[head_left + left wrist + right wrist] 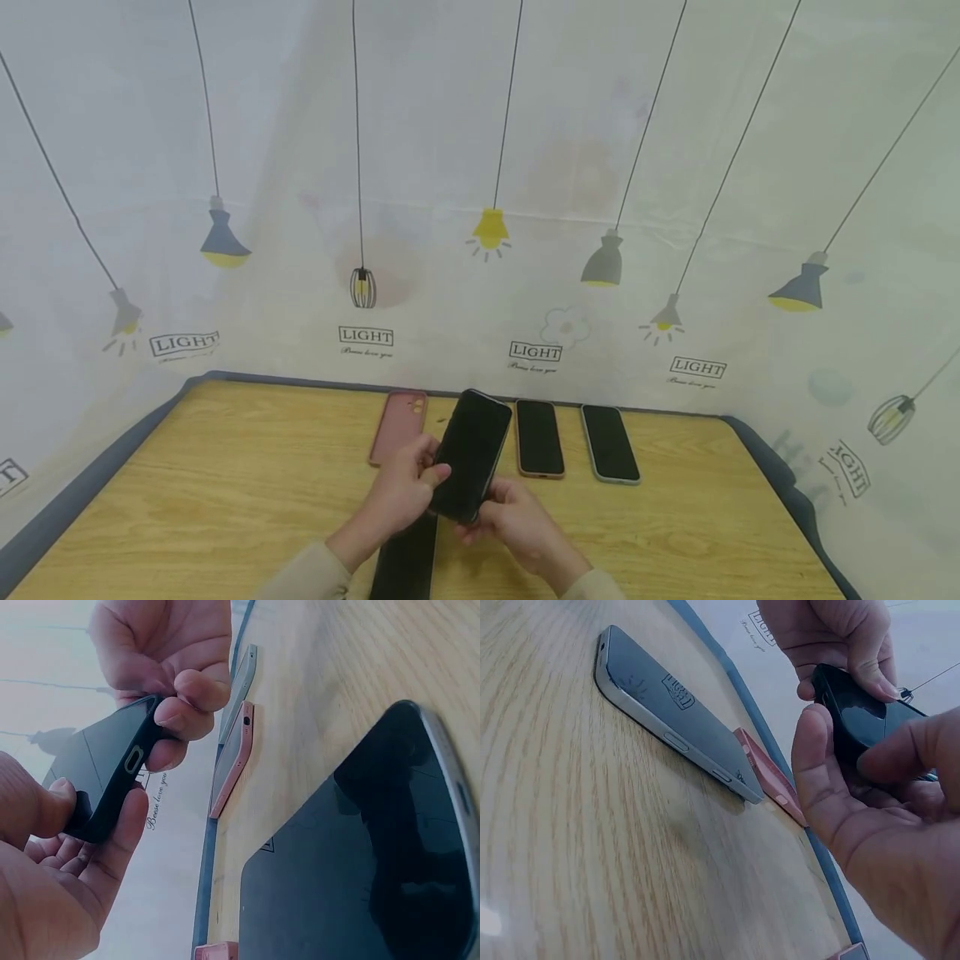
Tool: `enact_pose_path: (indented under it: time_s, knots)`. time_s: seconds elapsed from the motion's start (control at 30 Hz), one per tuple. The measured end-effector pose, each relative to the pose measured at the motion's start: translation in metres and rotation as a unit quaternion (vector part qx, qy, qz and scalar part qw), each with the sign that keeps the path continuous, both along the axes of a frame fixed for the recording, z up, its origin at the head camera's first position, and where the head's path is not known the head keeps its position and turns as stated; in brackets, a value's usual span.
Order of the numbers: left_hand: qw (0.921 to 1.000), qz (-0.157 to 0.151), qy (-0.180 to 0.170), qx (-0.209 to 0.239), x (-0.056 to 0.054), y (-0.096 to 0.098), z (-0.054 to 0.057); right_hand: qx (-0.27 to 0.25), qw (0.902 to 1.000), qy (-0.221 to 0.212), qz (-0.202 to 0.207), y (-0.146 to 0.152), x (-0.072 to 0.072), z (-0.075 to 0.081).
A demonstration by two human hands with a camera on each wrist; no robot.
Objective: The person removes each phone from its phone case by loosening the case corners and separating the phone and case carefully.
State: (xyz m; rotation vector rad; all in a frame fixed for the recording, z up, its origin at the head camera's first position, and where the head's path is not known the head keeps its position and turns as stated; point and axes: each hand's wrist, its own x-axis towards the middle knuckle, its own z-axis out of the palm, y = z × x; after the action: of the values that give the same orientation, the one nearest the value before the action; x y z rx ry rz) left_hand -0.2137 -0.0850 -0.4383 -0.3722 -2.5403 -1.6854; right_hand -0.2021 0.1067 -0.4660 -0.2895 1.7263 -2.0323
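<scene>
Raised above the table is a smartphone in a black case (pixel 474 450), tilted with its dark screen up toward the head camera. My left hand (pixel 405 492) grips its left long side, thumb over the front edge. At the lower right corner, my right hand (pixel 517 521) pinches the case edge between thumb and fingers. The left wrist view shows the case's end with an oblong port opening (pixel 134 760) between the two hands. Below the hands lies another phone (pixel 408 554) with a dark screen and light silver sides, partly hidden by the left hand in the head view.
A pink phone case (pixel 397 425) lies behind my left hand, its camera cutouts at the top. Right of the held phone lie a phone in a pink case (pixel 538 439) and one in a pale blue-green case (pixel 611 444). A lamp-printed curtain (pixel 450 333) borders the wooden table (pixel 247 467).
</scene>
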Motion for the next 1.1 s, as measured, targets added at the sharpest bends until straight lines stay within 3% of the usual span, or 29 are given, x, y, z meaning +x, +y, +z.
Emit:
enact_pose_path:
  time_s: [0.2, 0.67, 1.1]
  knots:
    - [1.0000, 0.004, -0.006, -0.006, -0.0002, 0.0002, -0.0002, -0.010, 0.9995, 0.006, 0.030, 0.0022, 0.0001, -0.0003]
    - [0.9999, 0.003, -0.007, -0.011, 0.0015, 0.0019, 0.0005, -0.009, 1.0000, -0.002, 0.004, -0.0009, 0.0009, -0.0018]
    - [0.9996, 0.010, -0.002, -0.026, 0.0006, 0.0032, -0.0018, -0.020, 0.9996, -0.010, 0.015, -0.0003, -0.0014, -0.0032]
